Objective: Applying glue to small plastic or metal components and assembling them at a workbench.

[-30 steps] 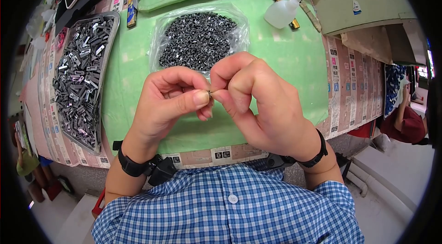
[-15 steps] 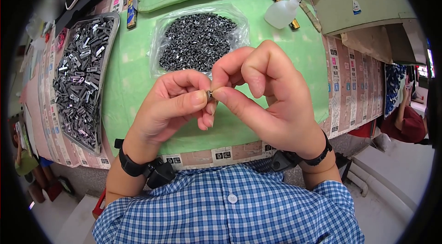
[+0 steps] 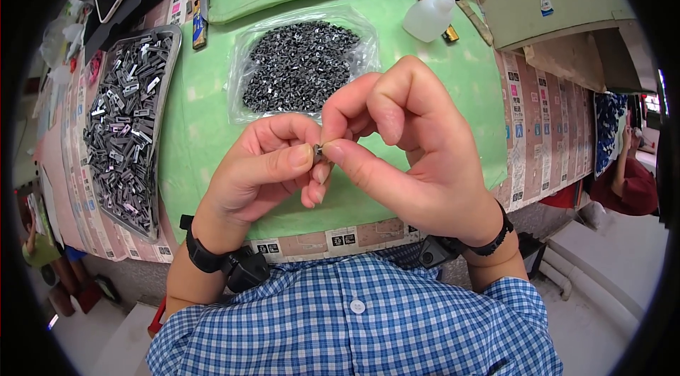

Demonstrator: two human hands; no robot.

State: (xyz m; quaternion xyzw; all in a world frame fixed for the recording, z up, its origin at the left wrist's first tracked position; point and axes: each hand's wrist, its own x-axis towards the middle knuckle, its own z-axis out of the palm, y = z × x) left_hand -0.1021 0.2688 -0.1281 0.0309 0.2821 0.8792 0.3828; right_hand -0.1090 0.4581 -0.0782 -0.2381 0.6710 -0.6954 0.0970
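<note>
"Count for me, starting with the clear bag (image 3: 365, 43)."

"One of those. On its near side, one left hand (image 3: 262, 167), one right hand (image 3: 432, 163), two black wristbands (image 3: 205, 257) and one small part (image 3: 318, 150) between the hands."

"Left of the bag?"

"One metal tray (image 3: 174, 50); its dark pieces (image 3: 124, 128) are past counting."

"And to the bag's right?"

"Two white bottles (image 3: 428, 19), off toward its far corner."
</note>
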